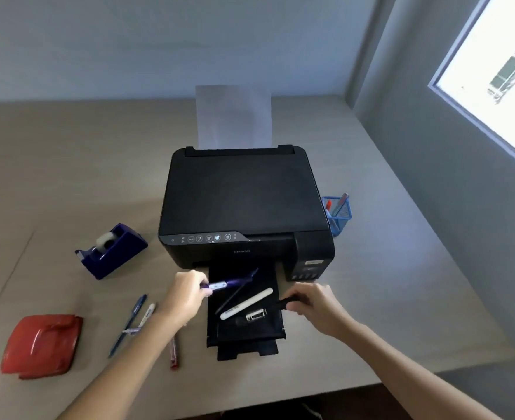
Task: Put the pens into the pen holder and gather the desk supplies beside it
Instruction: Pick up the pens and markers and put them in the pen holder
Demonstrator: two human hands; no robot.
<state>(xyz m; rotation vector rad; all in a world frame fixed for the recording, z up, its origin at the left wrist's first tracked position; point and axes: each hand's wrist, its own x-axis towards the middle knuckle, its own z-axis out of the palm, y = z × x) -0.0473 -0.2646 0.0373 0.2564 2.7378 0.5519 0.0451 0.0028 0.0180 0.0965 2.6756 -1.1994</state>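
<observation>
Left hand pinches a purple pen over the printer's output tray; right hand clamps a black marker. The printer half-hides the blue pen holder. Pens lie beside the red hole punch and tape dispenser.

Printer: I see a black printer centred on the desk.
Paper: white sheet upright in its rear feed.
Window: bright window, right wall.
</observation>
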